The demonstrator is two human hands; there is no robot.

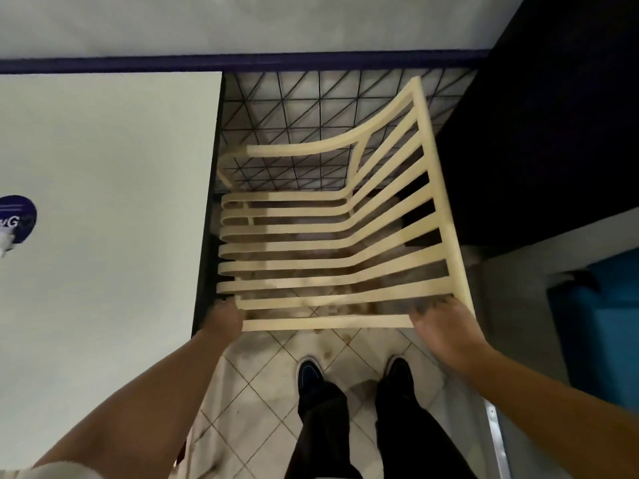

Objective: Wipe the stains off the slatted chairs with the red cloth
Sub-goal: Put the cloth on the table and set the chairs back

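- A person is gripping a cream slatted chair (311, 236) with both bare hands, seen from above; the picture is slightly blurred.
- The left hand (224, 318) is curling around the chair's near-left corner, its grip closing on the end of the nearest rail.
- The right hand (444, 328) is clasping the chair's near-right corner, fingers hooking over the rail where it is meeting the tall end frame; that grip is also holding the chair.
- The chair's slats are running left to right and are bending upward toward its right side.
- A white counter (103, 202) is lying just left of the chair, with a round blue sticker (17, 219) showing on it far from the chair.
- A black wire grid (294, 98) is showing beyond and behind the chair.
- A dark panel (518, 133) is rising just right of the chair.
- A tiled floor (259, 375) with brownish marks is showing under and in front of the chair.
- Two dark shoes (309, 371) are standing on the tiles just in front of the chair, between the two arms.
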